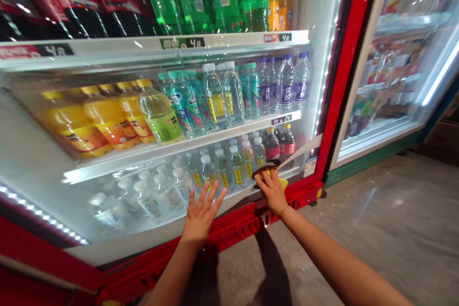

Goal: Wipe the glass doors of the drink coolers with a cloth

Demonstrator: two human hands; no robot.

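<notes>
My left hand has its fingers spread, at the lower part of the cooler's glass door, holding nothing. It appears to rest on the glass. Farther right, my right hand presses a dark grey and yellow cloth against the same glass, near the bottom right corner. Part of the cloth is hidden under my fingers. Behind the glass, small clear bottles with yellow labels stand on the bottom shelf, between and above my hands.
A red frame borders the door. Higher shelves hold orange drinks, purple-labelled water bottles, green bottles and cola bottles. A second cooler stands to the right, above a grey floor.
</notes>
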